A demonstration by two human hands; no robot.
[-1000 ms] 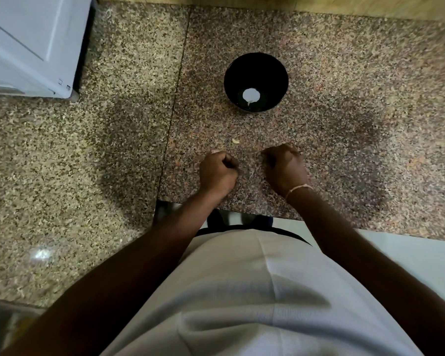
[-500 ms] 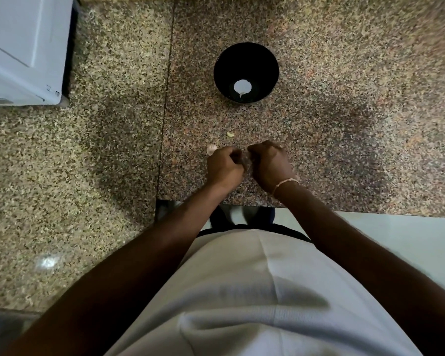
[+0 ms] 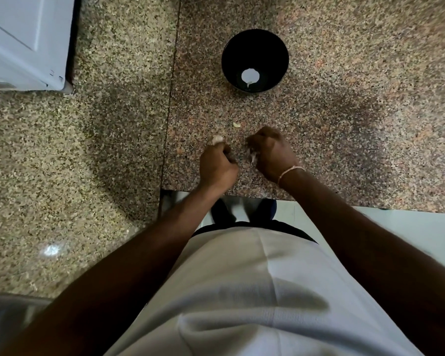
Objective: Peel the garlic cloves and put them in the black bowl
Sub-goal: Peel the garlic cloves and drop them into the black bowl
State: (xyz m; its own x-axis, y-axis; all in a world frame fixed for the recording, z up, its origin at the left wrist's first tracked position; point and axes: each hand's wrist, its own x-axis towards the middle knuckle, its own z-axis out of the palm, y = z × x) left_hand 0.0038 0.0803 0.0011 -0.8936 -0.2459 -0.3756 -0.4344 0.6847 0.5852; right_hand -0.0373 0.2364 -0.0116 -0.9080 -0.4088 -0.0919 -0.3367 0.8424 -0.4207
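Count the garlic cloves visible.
1 sure: a clove held at the left hand's fingertips. The right hand pinches papery skin; more may be hidden.

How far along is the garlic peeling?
Early on. The black bowl shows only a pale spot, maybe glare. The left hand holds a garlic clove; the right hand pinches papery skin. A small piece lies on the counter.

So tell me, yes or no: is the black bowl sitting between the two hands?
No, the black bowl stands apart on the counter, farther out than the left hand and right hand.
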